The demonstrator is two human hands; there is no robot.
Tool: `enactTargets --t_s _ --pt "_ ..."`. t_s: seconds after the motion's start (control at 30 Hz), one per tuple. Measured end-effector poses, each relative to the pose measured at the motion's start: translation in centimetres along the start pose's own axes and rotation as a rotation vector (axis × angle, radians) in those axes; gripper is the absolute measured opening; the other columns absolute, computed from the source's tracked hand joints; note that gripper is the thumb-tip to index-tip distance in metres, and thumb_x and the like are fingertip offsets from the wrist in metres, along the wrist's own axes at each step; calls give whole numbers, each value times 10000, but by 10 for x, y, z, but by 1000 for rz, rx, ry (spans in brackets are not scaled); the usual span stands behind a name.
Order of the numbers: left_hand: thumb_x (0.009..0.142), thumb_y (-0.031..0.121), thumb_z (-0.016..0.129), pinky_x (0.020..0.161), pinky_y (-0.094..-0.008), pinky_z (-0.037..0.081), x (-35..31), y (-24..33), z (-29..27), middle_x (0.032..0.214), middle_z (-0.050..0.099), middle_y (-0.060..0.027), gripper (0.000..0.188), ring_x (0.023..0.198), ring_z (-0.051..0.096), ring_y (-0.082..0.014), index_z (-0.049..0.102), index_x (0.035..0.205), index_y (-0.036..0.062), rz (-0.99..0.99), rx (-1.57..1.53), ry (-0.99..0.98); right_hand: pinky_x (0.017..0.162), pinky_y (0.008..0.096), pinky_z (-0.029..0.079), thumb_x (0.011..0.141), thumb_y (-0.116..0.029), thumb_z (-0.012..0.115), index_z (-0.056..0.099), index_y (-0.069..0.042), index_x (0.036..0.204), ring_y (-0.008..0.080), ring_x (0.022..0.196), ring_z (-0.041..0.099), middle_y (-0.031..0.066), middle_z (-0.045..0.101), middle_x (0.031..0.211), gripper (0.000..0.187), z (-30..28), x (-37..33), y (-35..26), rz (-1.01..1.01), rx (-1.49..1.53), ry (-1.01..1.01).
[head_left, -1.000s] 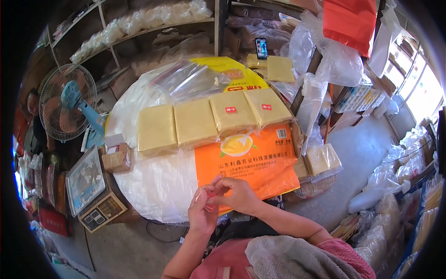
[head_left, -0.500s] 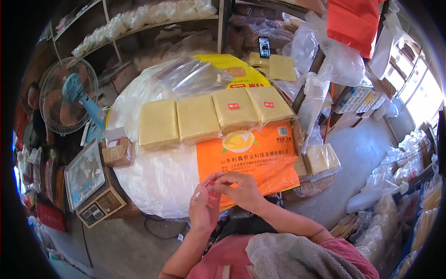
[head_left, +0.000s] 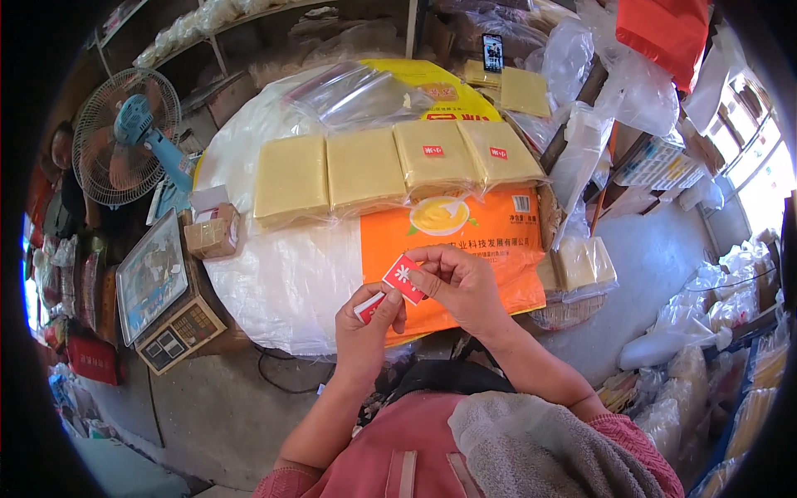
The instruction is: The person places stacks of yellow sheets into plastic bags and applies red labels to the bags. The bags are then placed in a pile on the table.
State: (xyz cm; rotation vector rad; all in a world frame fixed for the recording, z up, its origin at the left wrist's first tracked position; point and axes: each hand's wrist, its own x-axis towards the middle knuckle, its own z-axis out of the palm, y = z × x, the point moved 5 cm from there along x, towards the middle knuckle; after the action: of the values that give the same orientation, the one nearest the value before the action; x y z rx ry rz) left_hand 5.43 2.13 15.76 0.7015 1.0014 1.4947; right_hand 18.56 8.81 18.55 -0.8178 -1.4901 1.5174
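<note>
A red label [head_left: 403,279] was pinched between the right hand's [head_left: 466,286] thumb and fingers, above an orange sack [head_left: 506,278], blocking part of its print. The left hand [head_left: 365,328] gripped more labels [head_left: 369,308], partly hidden. Beyond lay four bagged yellow stacks [head_left: 365,173]; leftward, a carton [head_left: 210,235], contents indiscernible.

- The right hand [head_left: 465,290] now pinches one red label [head_left: 402,276] with a white mark; before, its fingers were on the red bits in the left hand [head_left: 364,328].
- Both hands have moved forward, and the right one now covers some of the writing on the orange bag [head_left: 498,224].
- The white sheet [head_left: 290,303] sits higher in the view.
- More of the pink top [head_left: 357,448] shows.
- The shelf bags [head_left: 187,41] are partly cut off.
</note>
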Motion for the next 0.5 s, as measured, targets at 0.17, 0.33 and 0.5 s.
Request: enactTargets --t_s 0.17,0.33,0.5 --pt "914 123 599 573 -220 454 0 3 -2 720 598 -29 121 615 537 -80 617 941 7 -40 44 11 661 196 485 868 -38 634 606 47 1073 60 715 582 31 633 821 224 -1 3 4 22 94 -9" --pt "904 94 603 560 -216 460 3 1 -5 723 609 -34 88 616 553 -80 625 913 10 -32 112 -10 671 207 487 865 -45 637 612 43 1066 75 717 590 45 639 824 221 -1 4 9 79 118 -16" --pt "887 77 609 533 -211 424 1 5 -11 699 592 -34 70 594 526 -75 599 881 8 0 270 66 704 301 494 850 -129 649 644 -1 1020 208 764 632 94 652 814 213 5 -4 -11 -287 -617 48"
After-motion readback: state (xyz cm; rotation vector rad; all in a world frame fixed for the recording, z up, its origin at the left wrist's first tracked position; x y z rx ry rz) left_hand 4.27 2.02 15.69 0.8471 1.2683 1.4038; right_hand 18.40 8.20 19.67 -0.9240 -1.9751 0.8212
